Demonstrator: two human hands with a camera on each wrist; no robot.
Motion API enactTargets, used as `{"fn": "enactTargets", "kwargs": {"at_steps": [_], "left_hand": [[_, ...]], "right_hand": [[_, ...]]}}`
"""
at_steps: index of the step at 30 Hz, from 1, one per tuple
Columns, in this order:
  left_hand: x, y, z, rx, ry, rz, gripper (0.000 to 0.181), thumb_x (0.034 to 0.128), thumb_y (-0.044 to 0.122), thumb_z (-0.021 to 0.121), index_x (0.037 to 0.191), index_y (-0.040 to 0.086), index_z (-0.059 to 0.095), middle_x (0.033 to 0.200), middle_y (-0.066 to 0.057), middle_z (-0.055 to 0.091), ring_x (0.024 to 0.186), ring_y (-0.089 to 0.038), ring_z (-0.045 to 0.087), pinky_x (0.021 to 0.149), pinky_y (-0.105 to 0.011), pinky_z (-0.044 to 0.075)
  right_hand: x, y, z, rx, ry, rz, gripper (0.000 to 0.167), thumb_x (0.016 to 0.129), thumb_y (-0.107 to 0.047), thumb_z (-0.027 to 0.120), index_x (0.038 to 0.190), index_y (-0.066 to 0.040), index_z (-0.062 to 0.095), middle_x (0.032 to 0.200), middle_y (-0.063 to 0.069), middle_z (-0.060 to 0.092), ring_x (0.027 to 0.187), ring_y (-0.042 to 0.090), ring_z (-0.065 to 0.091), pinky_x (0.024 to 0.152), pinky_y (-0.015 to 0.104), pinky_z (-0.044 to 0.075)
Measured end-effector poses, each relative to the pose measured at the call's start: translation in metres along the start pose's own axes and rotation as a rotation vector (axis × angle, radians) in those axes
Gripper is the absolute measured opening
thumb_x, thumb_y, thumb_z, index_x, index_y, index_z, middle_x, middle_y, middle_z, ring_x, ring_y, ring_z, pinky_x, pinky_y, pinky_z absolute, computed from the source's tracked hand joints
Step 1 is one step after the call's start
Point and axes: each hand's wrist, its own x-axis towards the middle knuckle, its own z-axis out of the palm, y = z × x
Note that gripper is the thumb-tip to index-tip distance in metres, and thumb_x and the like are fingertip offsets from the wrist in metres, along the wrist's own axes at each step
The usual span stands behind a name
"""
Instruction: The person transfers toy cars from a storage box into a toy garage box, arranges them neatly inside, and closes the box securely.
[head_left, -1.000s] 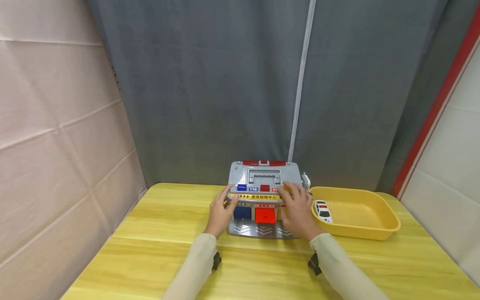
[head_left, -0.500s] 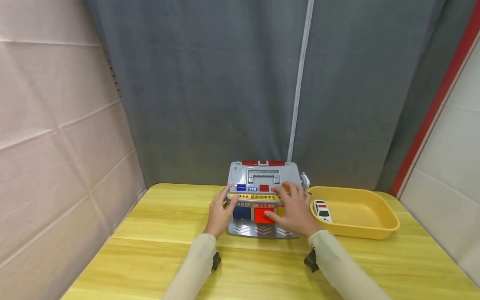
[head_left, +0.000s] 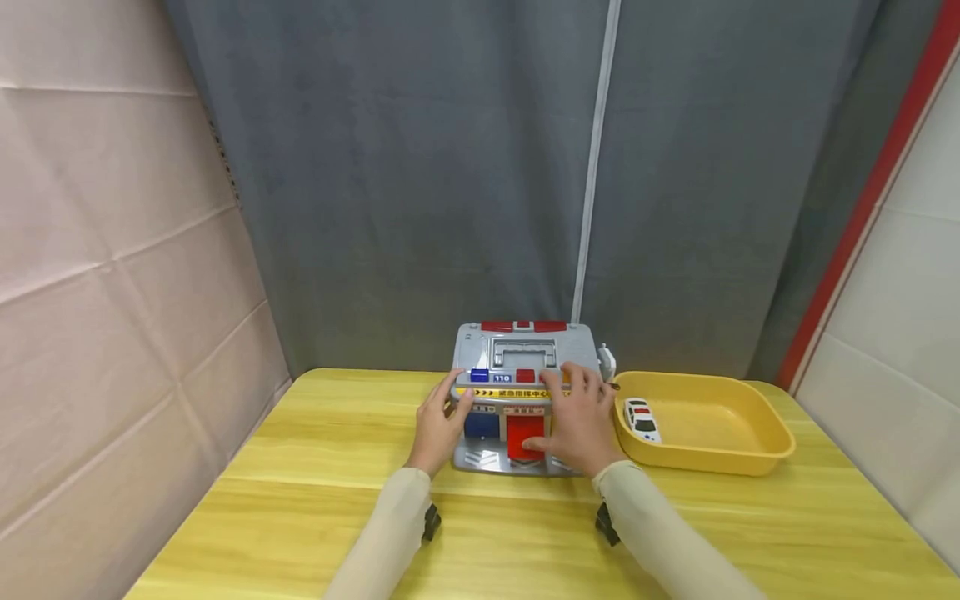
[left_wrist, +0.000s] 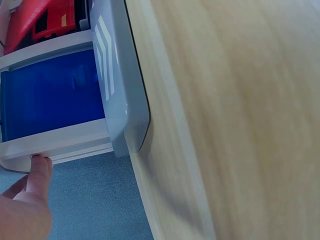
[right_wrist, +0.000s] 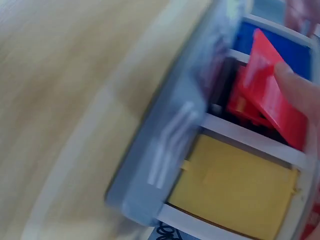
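Observation:
A grey toy garage point(head_left: 468, 346) with a blue door point(left_wrist: 55, 95), a red door point(right_wrist: 265, 85) and a yellow door point(right_wrist: 232, 187) stands on the table. My left hand point(head_left: 437, 429) holds its left side, thumb at the front corner. The fingers of my right hand point(head_left: 581, 423) rest on the roof's front edge at the right, while its thumb touches the red door. That door is swung outward, and part of a red toy vehicle point(right_wrist: 239, 104) shows behind it. Blue and yellow doors are down.
A yellow tray point(head_left: 750, 460) stands right of the garage, with a white toy car point(head_left: 641, 421) at its left end. A grey curtain point(head_left: 390, 208) hangs behind the wooden table point(head_left: 322, 500).
My right hand has moved left, and its thumb has come onto the red door. The red door's lower edge has swung further out. My left hand keeps its place on the garage.

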Motion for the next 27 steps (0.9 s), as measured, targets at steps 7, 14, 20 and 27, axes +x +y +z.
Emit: {"fn": "enactTargets", "kwargs": {"at_steps": [7, 14, 20, 27], "left_hand": [[0.001, 0.000, -0.003, 0.006, 0.007, 0.001, 0.047, 0.1011, 0.043, 0.057, 0.146, 0.031, 0.051, 0.150, -0.007, 0.053, 0.129, -0.029, 0.057, 0.109, -0.040, 0.054], [0.000, 0.000, -0.002, 0.010, 0.003, -0.014, 0.046, 0.1007, 0.042, 0.058, 0.145, 0.032, 0.051, 0.148, -0.007, 0.055, 0.127, -0.027, 0.058, 0.109, -0.040, 0.054], [0.001, 0.004, 0.001, 0.001, 0.008, 0.002, 0.045, 0.1013, 0.040, 0.058, 0.145, 0.031, 0.052, 0.150, -0.007, 0.053, 0.130, -0.027, 0.057, 0.110, -0.041, 0.053], [-0.004, 0.006, 0.002, 0.017, 0.010, -0.030, 0.045, 0.1014, 0.035, 0.059, 0.146, 0.031, 0.051, 0.146, -0.006, 0.056, 0.119, -0.024, 0.059, 0.110, -0.042, 0.053]], "right_hand": [[0.003, -0.005, 0.017, -0.168, 0.091, -0.014, 0.112, 0.051, -0.055, 0.096, 0.143, -0.021, 0.044, 0.145, 0.019, 0.037, 0.130, 0.043, 0.035, 0.106, 0.065, 0.034], [-0.001, -0.004, 0.021, -0.184, 0.167, -0.030, 0.112, 0.048, -0.054, 0.098, 0.141, -0.020, 0.046, 0.142, 0.020, 0.040, 0.125, 0.043, 0.040, 0.102, 0.062, 0.036], [-0.001, -0.001, 0.024, -0.173, 0.255, -0.049, 0.110, 0.046, -0.051, 0.100, 0.138, -0.017, 0.048, 0.138, 0.021, 0.042, 0.123, 0.043, 0.041, 0.100, 0.062, 0.035], [-0.005, 0.000, 0.031, -0.206, 0.305, -0.067, 0.114, 0.045, -0.052, 0.099, 0.138, -0.010, 0.047, 0.136, 0.024, 0.045, 0.121, 0.045, 0.044, 0.097, 0.062, 0.036]]}}
